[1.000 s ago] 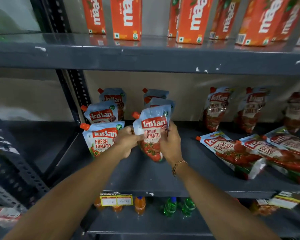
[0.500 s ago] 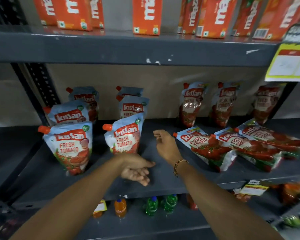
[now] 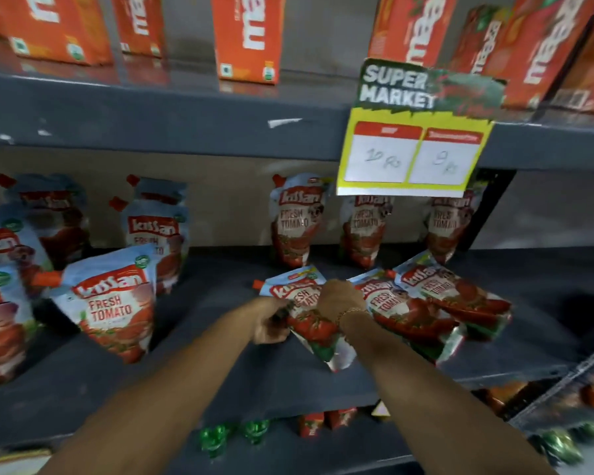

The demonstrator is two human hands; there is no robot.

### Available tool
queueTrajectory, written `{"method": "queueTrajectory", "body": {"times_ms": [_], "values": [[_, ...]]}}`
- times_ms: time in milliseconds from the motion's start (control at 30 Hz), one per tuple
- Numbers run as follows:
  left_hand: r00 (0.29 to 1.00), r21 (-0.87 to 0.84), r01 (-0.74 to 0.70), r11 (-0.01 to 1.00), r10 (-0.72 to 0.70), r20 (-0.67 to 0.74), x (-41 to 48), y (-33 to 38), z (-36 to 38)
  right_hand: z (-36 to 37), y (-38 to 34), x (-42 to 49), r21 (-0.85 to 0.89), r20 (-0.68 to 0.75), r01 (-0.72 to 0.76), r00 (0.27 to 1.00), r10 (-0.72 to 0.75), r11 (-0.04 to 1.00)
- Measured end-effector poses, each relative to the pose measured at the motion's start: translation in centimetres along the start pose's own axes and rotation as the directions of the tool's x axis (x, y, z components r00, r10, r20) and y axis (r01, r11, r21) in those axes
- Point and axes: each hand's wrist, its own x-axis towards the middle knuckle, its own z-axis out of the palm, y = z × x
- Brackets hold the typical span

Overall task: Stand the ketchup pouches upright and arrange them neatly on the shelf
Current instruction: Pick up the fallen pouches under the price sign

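Note:
A ketchup pouch lies flat on the grey middle shelf, its orange spout pointing left. My left hand grips its left edge and my right hand grips its upper right side. Two more flat pouches lie just to its right. On the left, several pouches stand upright, the nearest one leaning a little. Three upright pouches lean on the back wall behind the flat ones.
A yellow "Super Market" price tag hangs from the upper shelf's edge, covering the tops of the back pouches. Orange juice cartons stand on the upper shelf. Small bottles sit on the lower shelf. A dark upright post stands at the right.
Both hands let go of the upright pouch on the left, moved right and took hold of the nearest flat pouch. My view has shifted right.

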Motion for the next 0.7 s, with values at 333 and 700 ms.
{"method": "queueTrajectory", "body": {"times_ms": [333,700], "values": [[0.936,-0.125,-0.232,0.965,0.187,-0.298,1.1,-1.0,1.9,-0.1,3.6,2.3,0.438,-0.159,0.098,0.987,-0.031,0.893],[0.564,0.275,-0.563,0.779,0.606,-0.561,-1.3,0.6,2.0,1.3,5.3,1.3,0.488,-0.397,0.462,0.873,-0.283,0.74]]}}
